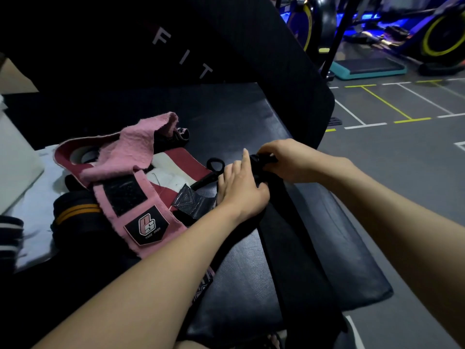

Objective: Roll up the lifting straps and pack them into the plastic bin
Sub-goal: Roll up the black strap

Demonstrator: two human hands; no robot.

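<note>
Bench (251, 260) pad, dark, fills centre and lower frame; serves as flat work surface for rolling. Black strap (289, 248) lies stretched along it from centre toward bottom edge, likely kept straight so roll stays even. Pink strap (130, 157) heaped left of centre with other wraps, apparently waiting turn. Pale plastic bin (15, 157) at left edge, near pile. Left hand (239, 187) cups strap's far end, fingers closed round it; right hand (281, 157) pinches started roll, holding it tight.
</note>
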